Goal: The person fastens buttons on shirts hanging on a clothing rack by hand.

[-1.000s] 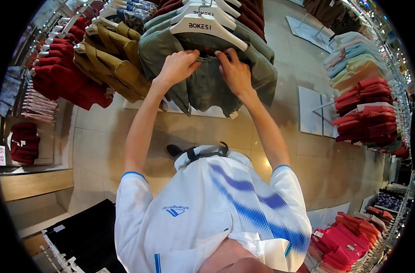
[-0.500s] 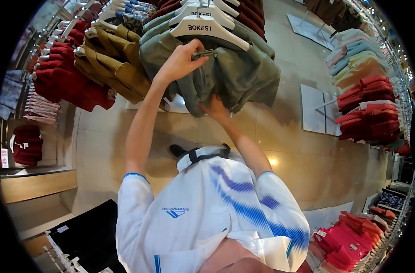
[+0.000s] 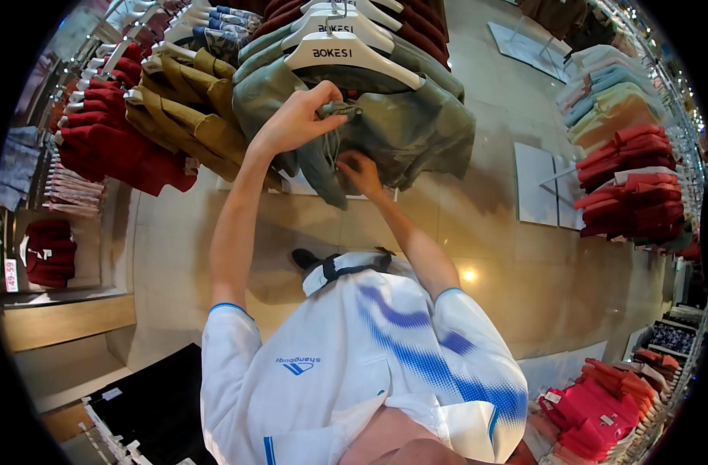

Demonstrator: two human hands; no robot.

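A grey-green shirt (image 3: 416,128) hangs on a white hanger (image 3: 354,62) lettered BOKESI, at the front of the rack. My left hand (image 3: 303,118) is closed on the shirt's collar and upper front edge, thumb pointing right. Below it, my right hand (image 3: 360,172) has its fingers bent in a pinch at the shirt's front edge. Part of that grip is hidden by the cloth. The shirt front is drawn aside at the neck, and a small red label (image 3: 352,94) shows inside.
Mustard jackets (image 3: 187,116) and dark red garments (image 3: 125,143) hang to the left. On the right are racks of pastel tops (image 3: 602,97) and red tops (image 3: 629,186). Black garments (image 3: 156,407) lie at the lower left, pink ones (image 3: 598,415) at the lower right.
My left hand has shifted slightly down and left, pulling the shirt front aside and exposing the neck label. My right hand has risen, and its fingers now show more clearly.
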